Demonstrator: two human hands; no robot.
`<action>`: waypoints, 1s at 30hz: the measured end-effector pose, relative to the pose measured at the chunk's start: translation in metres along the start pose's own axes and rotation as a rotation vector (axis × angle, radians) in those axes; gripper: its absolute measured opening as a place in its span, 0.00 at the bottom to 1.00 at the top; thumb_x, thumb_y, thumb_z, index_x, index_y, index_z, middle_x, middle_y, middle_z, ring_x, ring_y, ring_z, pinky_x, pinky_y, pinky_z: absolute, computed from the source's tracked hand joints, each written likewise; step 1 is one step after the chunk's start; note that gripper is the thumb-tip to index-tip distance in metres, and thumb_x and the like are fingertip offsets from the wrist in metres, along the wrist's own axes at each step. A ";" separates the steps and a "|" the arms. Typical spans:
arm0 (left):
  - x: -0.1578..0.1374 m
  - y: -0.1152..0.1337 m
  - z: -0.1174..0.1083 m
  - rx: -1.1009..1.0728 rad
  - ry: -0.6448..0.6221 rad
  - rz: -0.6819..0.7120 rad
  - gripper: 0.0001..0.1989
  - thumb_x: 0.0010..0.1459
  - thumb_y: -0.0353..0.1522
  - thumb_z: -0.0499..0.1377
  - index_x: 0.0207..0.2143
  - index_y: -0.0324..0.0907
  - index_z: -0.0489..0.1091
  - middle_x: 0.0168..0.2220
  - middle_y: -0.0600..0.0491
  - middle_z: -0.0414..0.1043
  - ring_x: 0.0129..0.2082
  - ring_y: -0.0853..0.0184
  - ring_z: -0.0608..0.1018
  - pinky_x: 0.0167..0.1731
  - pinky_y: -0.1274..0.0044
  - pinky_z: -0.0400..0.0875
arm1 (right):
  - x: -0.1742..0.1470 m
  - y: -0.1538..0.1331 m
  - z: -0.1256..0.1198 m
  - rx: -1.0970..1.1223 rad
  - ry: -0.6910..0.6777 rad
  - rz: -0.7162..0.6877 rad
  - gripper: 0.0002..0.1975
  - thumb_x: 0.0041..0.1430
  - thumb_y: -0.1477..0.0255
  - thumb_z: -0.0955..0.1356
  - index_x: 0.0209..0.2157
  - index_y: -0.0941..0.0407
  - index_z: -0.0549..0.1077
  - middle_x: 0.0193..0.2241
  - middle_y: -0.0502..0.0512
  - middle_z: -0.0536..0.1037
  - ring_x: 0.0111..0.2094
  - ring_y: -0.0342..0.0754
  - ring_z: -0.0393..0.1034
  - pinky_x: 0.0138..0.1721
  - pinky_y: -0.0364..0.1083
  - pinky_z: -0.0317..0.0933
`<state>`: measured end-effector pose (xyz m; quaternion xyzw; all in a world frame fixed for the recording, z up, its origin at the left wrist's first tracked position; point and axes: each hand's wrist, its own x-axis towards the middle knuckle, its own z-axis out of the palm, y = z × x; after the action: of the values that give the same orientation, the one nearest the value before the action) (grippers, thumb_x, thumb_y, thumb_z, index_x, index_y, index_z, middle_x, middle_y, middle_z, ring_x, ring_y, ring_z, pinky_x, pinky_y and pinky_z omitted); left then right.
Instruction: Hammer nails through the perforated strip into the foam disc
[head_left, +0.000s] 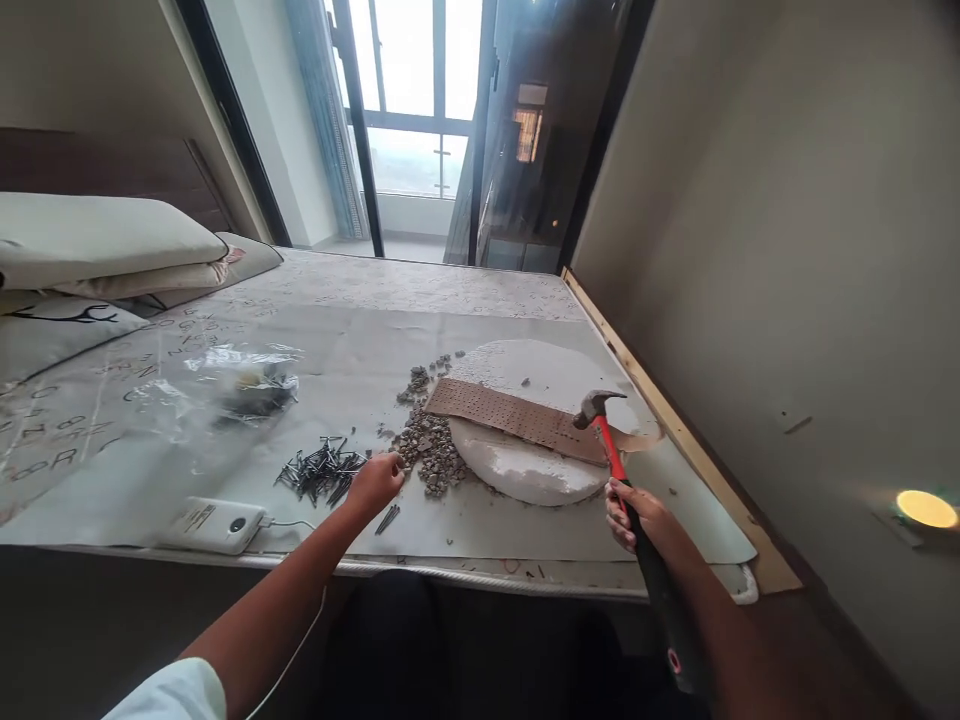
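Observation:
My right hand (636, 510) is wrapped round the black handle of a claw hammer (613, 450) with a red neck. The hammer's head is raised above the right end of a brown strip dotted with rows of small holes (517, 415). That strip lies across a thick round white slab (525, 478). My left hand (379, 480) is closed in a pinch beside a heap of small grey-brown pieces like gravel (431, 455); what its fingertips hold, if anything, is hidden. A pile of dark nails (322, 468) sits left of that hand, and a few loose nails (388, 519) lie just below it.
A clear plastic bag (247, 390) with dark contents rests at the left. Near the front edge lies a white power bank (221, 525) with a cable. Folded bedding (105, 245) is stacked far left. A wooden rail (652, 390) and a wall bound the right side.

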<state>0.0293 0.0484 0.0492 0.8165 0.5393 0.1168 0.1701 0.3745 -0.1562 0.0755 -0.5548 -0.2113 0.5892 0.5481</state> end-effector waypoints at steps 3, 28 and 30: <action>-0.020 -0.032 0.012 0.183 -0.158 -0.060 0.07 0.50 0.31 0.54 0.26 0.41 0.71 0.33 0.48 0.73 0.35 0.63 0.74 0.30 0.78 0.61 | 0.002 0.000 0.002 0.005 0.013 0.022 0.18 0.41 0.56 0.68 0.24 0.52 0.58 0.09 0.40 0.55 0.08 0.38 0.48 0.11 0.40 0.40; 0.066 0.159 0.008 -0.793 -0.267 0.247 0.15 0.45 0.41 0.58 0.30 0.39 0.72 0.22 0.53 0.74 0.23 0.68 0.74 0.27 0.77 0.69 | -0.007 -0.041 0.020 0.027 0.015 -0.186 0.19 0.44 0.57 0.69 0.24 0.55 0.58 0.11 0.39 0.59 0.09 0.35 0.50 0.09 0.38 0.46; 0.087 0.201 0.027 -0.929 -0.319 0.279 0.15 0.43 0.40 0.60 0.30 0.37 0.73 0.21 0.52 0.73 0.23 0.68 0.74 0.27 0.77 0.69 | -0.010 -0.042 0.015 0.024 0.020 -0.197 0.19 0.46 0.57 0.69 0.24 0.55 0.58 0.11 0.39 0.59 0.09 0.35 0.50 0.09 0.38 0.46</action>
<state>0.2424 0.0518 0.1061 0.7266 0.2836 0.2396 0.5782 0.3766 -0.1466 0.1202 -0.5306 -0.2524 0.5293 0.6120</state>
